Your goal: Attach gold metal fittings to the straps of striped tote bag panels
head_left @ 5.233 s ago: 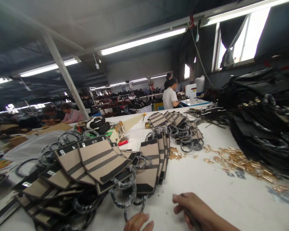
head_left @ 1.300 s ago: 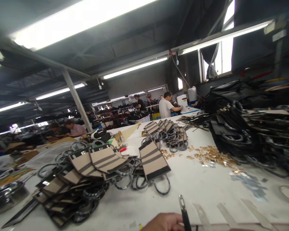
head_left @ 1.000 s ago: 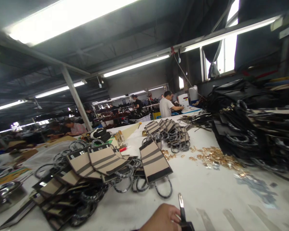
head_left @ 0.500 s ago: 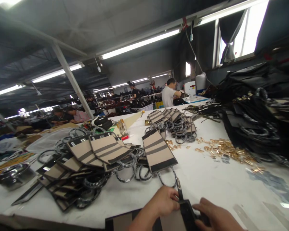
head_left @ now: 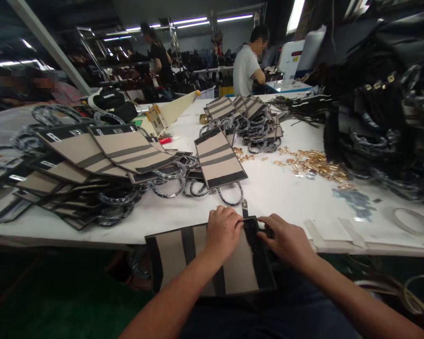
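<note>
A beige bag panel (head_left: 236,270) with dark stripes and black edging lies at the table's front edge, partly over my lap. My left hand (head_left: 224,230) rests on its upper side, with fingers curled and pinched at the far edge. At the far right corner, my right hand (head_left: 286,238) has thumb and forefinger closed on the black border; its other fingers are bent under and partly hidden. A short black strap with a metal buckle (head_left: 245,206) sticks out beyond the far edge, between the hands.
Similar panels (head_left: 122,146) with plastic-wrapped ring handles are heaped at left, and one panel (head_left: 219,157) lies ahead. Gold metal fittings (head_left: 316,162) are scattered to the right, near black bags (head_left: 367,127). A tape roll (head_left: 415,222) lies far right. Co-workers are behind the table.
My view has tilted down, so the table sits higher and more of the panel shows. Both hands remain at the strap end of the panel, with the left fingers now nearer its far edge.
</note>
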Demonstrator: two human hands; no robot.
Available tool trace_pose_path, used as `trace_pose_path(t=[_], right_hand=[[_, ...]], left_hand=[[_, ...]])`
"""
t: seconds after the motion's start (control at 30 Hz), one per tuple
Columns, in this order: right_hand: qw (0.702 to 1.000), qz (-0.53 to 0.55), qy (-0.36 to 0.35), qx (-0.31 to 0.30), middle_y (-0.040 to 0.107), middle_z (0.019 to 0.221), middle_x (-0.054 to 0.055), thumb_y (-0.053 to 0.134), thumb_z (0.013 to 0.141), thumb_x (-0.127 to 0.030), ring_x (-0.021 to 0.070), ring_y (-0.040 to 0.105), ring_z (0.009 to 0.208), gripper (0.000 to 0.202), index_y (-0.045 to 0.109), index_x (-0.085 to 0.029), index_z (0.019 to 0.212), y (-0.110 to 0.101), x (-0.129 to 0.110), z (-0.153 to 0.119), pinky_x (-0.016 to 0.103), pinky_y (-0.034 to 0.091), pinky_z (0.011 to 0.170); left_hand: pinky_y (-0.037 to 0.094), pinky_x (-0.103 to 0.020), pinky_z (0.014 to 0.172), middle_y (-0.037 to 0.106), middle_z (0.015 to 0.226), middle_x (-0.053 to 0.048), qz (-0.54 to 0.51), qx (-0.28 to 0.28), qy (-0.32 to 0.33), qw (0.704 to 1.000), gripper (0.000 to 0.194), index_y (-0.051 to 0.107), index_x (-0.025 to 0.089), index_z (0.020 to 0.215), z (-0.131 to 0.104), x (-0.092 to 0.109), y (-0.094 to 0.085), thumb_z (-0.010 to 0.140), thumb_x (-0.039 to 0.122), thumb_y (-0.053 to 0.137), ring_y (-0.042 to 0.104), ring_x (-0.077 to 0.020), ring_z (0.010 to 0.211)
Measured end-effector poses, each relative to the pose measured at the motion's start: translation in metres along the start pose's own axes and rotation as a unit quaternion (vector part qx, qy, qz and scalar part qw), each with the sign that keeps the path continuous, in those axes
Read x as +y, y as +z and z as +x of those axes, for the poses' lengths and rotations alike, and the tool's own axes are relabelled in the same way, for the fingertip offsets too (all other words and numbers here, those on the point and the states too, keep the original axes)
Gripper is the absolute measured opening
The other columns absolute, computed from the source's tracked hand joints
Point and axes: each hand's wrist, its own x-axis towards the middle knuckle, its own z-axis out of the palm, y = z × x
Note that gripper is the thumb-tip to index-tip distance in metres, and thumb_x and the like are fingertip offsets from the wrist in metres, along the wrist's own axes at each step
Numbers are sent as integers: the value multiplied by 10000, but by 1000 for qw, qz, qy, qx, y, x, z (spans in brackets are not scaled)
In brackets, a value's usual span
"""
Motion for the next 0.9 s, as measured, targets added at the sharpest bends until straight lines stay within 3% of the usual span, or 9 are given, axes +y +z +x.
trace_pose_path(t=[0.07, 0.13, 0.23, 0.33, 0.5, 0.7, 0.9], right_hand=[[1000, 0, -28, 6, 742, 1175, 25, 669, 974, -274, 225, 761, 909, 397, 680, -319, 1368, 2, 2, -1, 298, 522, 688], [999, -2, -51, -2, 750, 1165, 23, 654, 981, -260, 223, 768, 922, 395, 689, -328, 1368, 3, 3, 0, 296, 544, 703], [998, -15, -59, -23, 760, 1167, 31, 636, 991, -269, 227, 775, 912, 399, 694, -322, 1382, 1, 5, 4, 300, 565, 707], [997, -3, -60, -43, 765, 1217, 47, 618, 1002, -280, 241, 777, 947, 405, 690, -294, 1400, -3, 4, 10, 315, 585, 760], [995, 26, -56, -74, 802, 1107, 45, 633, 983, -272, 262, 776, 964, 408, 713, -296, 1383, -9, -3, 26, 341, 592, 824], [992, 79, -26, -92, 819, 1180, 7, 711, 934, -265, 251, 776, 1054, 317, 799, -323, 1233, -12, -6, 49, 334, 578, 906], [991, 77, -10, -110, 837, 936, -21, 772, 893, -282, 221, 782, 861, 254, 820, -326, 1139, -18, -4, 70, 293, 530, 757]], left_hand=[[457, -443, 892, 736, 963, -46, 66, 20, 64, 996, 137, 754, 233, 948, -11, -1, 5, 1015, 227, 635, 586, -258, 998], [485, -444, 913, 764, 1098, -56, 84, 23, 98, 991, 193, 758, 220, 1060, -23, -4, 9, 1049, 222, 565, 612, -252, 1054], [438, -487, 1144, 652, 1481, -84, 93, 11, 123, 988, 377, 647, 182, 1405, -44, -9, 15, 1057, 288, 545, 547, -285, 1360], [288, -526, 1302, 464, 1662, -81, 112, -24, 119, 986, 556, 489, 158, 1574, -55, -12, 17, 1065, 379, 520, 366, -286, 1565], [218, -532, 1339, 397, 1697, -66, 106, -60, 95, 988, 566, 480, 153, 1583, -50, -11, 17, 1084, 419, 471, 307, -281, 1604], [218, -547, 1340, 408, 1690, -67, 94, -62, 79, 990, 562, 501, 144, 1567, -47, -9, 15, 1069, 403, 498, 307, -291, 1604], [229, -564, 1333, 423, 1680, -70, 93, -56, 58, 992, 546, 518, 147, 1555, -43, -6, 16, 1071, 399, 489, 319, -304, 1598]])
